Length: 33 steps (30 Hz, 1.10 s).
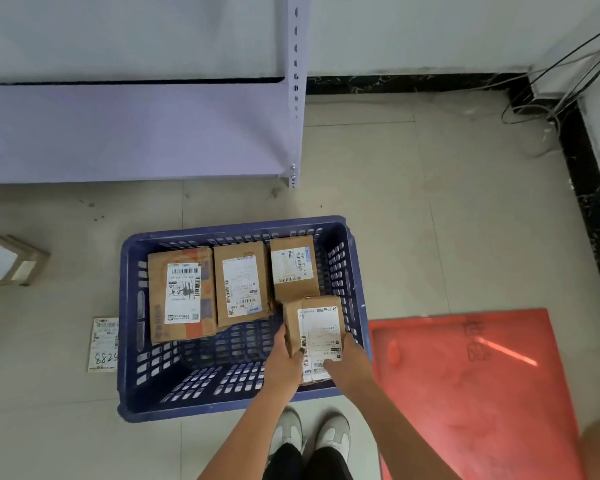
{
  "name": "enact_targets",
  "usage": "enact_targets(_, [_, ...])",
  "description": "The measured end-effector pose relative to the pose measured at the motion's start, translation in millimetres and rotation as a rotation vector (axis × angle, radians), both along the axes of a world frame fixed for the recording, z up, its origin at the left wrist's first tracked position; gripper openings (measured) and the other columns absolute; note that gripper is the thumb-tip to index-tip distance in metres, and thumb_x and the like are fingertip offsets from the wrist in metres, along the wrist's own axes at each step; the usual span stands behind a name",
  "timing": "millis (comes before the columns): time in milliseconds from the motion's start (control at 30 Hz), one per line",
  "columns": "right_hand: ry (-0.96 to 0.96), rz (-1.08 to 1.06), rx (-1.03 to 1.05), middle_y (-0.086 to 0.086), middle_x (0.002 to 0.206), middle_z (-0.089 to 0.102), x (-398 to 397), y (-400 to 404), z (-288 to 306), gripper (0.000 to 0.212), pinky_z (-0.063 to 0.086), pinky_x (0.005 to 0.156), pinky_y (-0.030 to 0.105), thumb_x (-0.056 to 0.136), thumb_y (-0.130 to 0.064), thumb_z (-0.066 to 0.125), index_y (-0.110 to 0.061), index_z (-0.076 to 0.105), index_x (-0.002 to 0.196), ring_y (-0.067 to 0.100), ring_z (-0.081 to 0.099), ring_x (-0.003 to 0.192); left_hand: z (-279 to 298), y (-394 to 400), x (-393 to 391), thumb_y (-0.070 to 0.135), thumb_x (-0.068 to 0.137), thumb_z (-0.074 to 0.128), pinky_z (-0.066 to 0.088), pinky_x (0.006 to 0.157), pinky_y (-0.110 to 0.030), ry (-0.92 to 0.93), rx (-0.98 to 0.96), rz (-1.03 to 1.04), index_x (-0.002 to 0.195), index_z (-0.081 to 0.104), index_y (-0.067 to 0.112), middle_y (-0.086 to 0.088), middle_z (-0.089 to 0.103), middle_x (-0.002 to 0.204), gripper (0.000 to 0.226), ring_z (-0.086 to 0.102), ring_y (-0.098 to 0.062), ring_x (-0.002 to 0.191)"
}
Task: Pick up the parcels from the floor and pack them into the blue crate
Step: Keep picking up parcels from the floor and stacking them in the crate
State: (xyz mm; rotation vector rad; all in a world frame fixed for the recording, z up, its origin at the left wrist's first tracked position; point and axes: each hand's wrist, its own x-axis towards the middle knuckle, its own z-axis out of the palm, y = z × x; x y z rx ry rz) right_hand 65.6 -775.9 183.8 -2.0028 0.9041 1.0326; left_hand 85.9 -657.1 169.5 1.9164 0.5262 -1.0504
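The blue crate [129, 323] stands on the floor in front of my feet. Three brown cardboard parcels with white labels lie flat along its far side: a large one [179, 292] at left, a middle one [241, 282] and a smaller one [293, 266] at right. I hold a fourth labelled parcel [317, 327] over the crate's near right part. My left hand [284, 362] grips its left side and my right hand [349, 362] grips its right side. Whether it touches the crate floor is hidden.
More parcels [9, 261] lie on the floor at the far left, and a flat labelled packet [103, 344] sits beside the crate's left wall. A red mat [482, 393] lies to the right. A grey metal shelf [136, 133] stands behind; cables [551, 105] run along the right wall.
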Motion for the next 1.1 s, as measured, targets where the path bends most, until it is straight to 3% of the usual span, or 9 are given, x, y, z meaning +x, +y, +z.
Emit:
enact_targets(200, [0.000, 0.031, 0.011, 0.017, 0.140, 0.041, -3.4, -1.8, -47.4, 0.084, 0.050, 0.093, 0.039, 0.086, -0.011, 0.052, -0.011, -0.004, 0.149, 0.030, 0.053, 0.116, -50.9, -9.1, 1.7, 0.013, 0.093, 0.045, 0.041, 0.098, -0.033, 0.092, 0.013, -0.030, 0.148, 0.013, 0.027, -0.002, 0.047, 0.142, 0.065, 0.052, -0.025, 0.123])
enact_targets(300, [-0.025, 0.085, -0.005, 0.019, 0.140, 0.036, -2.7, -3.0, -66.8, 0.084, 0.049, 0.093, 0.037, 0.089, -0.015, 0.049, -0.015, -0.010, 0.149, 0.029, 0.052, 0.114, -69.3, -10.8, -1.0, 0.014, 0.093, 0.044, 0.039, 0.100, -0.033, 0.137, -0.005, 0.015, 0.148, 0.013, 0.027, -0.001, 0.045, 0.144, 0.064, 0.048, -0.024, 0.127])
enact_targets(467, [0.000, 0.140, -0.022, 0.018, 0.152, 0.014, -5.5, -2.5, -86.8, 0.077, 0.045, 0.094, 0.033, 0.093, -0.017, 0.044, -0.018, -0.009, 0.150, 0.031, 0.046, 0.123, -95.7, -17.0, -1.4, 0.012, 0.093, 0.045, 0.036, 0.108, -0.037, 0.161, -0.019, 0.009, 0.149, 0.010, 0.024, -0.002, 0.038, 0.149, 0.067, 0.043, -0.024, 0.131])
enact_targets(600, [0.033, 0.210, -0.060, 0.020, 0.152, 0.016, -9.0, -4.9, -93.9, 0.073, 0.047, 0.088, 0.031, 0.095, -0.018, 0.041, -0.016, -0.007, 0.150, 0.027, 0.054, 0.115, -107.8, -23.5, -1.6, 0.013, 0.093, 0.045, 0.036, 0.110, -0.042, 0.172, -0.048, 0.047, 0.148, 0.013, 0.027, -0.003, 0.042, 0.146, 0.066, 0.045, -0.025, 0.129])
enact_targets(767, [-0.046, 0.169, -0.093, 0.016, 0.142, 0.039, -12.3, -4.0, -92.9, 0.070, 0.048, 0.083, 0.030, 0.093, -0.013, 0.042, -0.016, 0.001, 0.150, 0.027, 0.056, 0.109, -112.9, -21.6, -0.8, 0.017, 0.093, 0.046, 0.040, 0.106, -0.040, 0.237, -0.078, 0.207, 0.147, 0.018, 0.029, -0.005, 0.046, 0.143, 0.062, 0.048, -0.026, 0.125])
enact_targets(933, [-0.057, 0.180, -0.090, 0.010, 0.152, 0.025, -13.8, -1.0, -86.1, 0.062, 0.045, 0.093, 0.028, 0.093, -0.013, 0.043, -0.016, 0.017, 0.149, 0.025, 0.049, 0.121, -111.1, -22.3, -1.6, 0.015, 0.093, 0.043, 0.040, 0.090, -0.030, 0.257, -0.086, 0.231, 0.148, 0.018, 0.028, -0.006, 0.048, 0.141, 0.061, 0.050, -0.024, 0.120])
enact_targets(1067, [-0.060, 0.141, -0.057, 0.009, 0.153, 0.025, -14.9, -1.2, -80.3, 0.060, 0.044, 0.101, 0.031, 0.092, -0.014, 0.045, -0.018, 0.023, 0.148, 0.027, 0.043, 0.129, -104.2, -25.9, -0.9, 0.020, 0.093, 0.047, 0.042, 0.090, -0.026, 0.229, -0.082, 0.232, 0.147, 0.021, 0.025, -0.006, 0.047, 0.141, 0.060, 0.052, -0.023, 0.119])
enact_targets(1100, [-0.070, 0.140, -0.054, 0.009, 0.152, 0.028, -15.0, -0.9, -77.4, 0.060, 0.045, 0.100, 0.033, 0.092, -0.013, 0.045, -0.018, 0.024, 0.148, 0.028, 0.044, 0.128, -102.6, -24.1, -0.9, 0.021, 0.093, 0.046, 0.045, 0.086, -0.020, 0.218, -0.075, 0.242, 0.147, 0.021, 0.024, -0.007, 0.047, 0.142, 0.059, 0.055, -0.021, 0.113])
